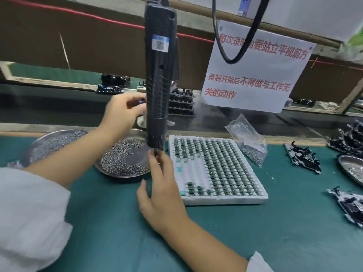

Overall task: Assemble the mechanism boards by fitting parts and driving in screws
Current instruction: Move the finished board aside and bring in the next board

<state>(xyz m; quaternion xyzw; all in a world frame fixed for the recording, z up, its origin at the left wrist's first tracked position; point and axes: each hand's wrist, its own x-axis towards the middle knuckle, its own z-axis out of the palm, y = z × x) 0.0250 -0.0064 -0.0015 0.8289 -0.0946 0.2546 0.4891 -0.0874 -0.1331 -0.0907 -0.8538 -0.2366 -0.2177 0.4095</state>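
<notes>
Head view, assembly station. A black electric screwdriver (160, 75) is hanging upright through the centre of the frame, its tip reaching down to just above the desk (117, 222). I am watching the left hand (122, 112), left of centre, reaching to the tool's barrel with curled fingers; whether it is actually gripping the barrel I cannot tell, since the body hides the fingertips. The right hand (161, 191), lower centre, is pinching the screwdriver's tip between index finger and thumb. Behind the tip, a round metal dish of screws (123, 158) is sitting on the green surface, and a second screw dish (53, 142) is lying at mid left, partly behind the left forearm. Just right of the right hand, a white tray (225, 201) is holding rows of small green parts (216, 165), with some empty cells at its near left corner. A clear bag of screws (249, 142) is leaning beside the tray's far right corner. The mechanism boards (302, 158), black and white, are lying at the right edge of the frame, well apart from both hands, with another dish (351, 169) among them. A paper notice (255, 71) with red characters is hanging at upper right, behind a looped black cable (231, 55).
</notes>
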